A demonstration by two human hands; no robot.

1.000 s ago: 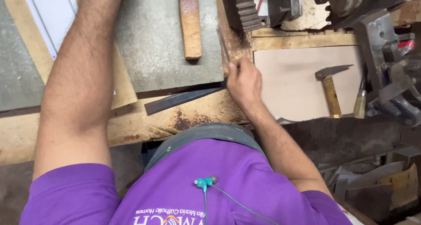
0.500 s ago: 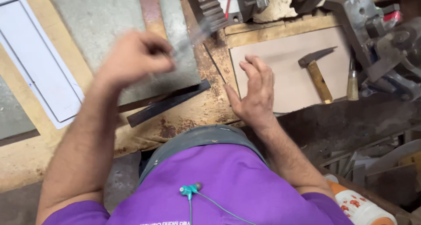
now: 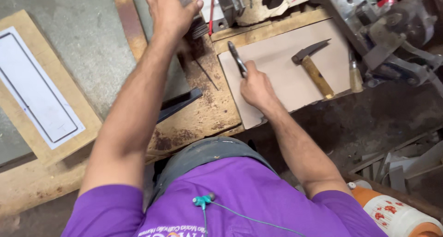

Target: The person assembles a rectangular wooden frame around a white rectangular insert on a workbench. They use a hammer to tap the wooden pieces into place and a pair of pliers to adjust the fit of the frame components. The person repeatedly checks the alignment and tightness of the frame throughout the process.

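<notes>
Rough, rust-stained workbench (image 3: 203, 112) fills the view below me, with a grey slab to the left and a pale tan board (image 3: 286, 75) laid on the right side. Since half a second ago both my arms have swapped roles. Then my left hand was raised mid-air in a blur and my right lay flat and spread on the bench edge; now my left hand (image 3: 168, 11) has reached forward to the far end and is closed over a dark ridged metal piece (image 3: 196, 27) near the vise (image 3: 240, 4). My right hand (image 3: 256, 87) has moved onto the tan board and is clenched around a slim dark tool (image 3: 237, 59), whose tip points away from me. So the swinging has stopped, and I judge I am now steadying the piece with one hand and bringing the tool up with the other. A wooden-handled hammer (image 3: 314, 66) lies untouched on the board, well apart from my right hand. A dark flat bar (image 3: 177, 105) rests by my left forearm.
</notes>
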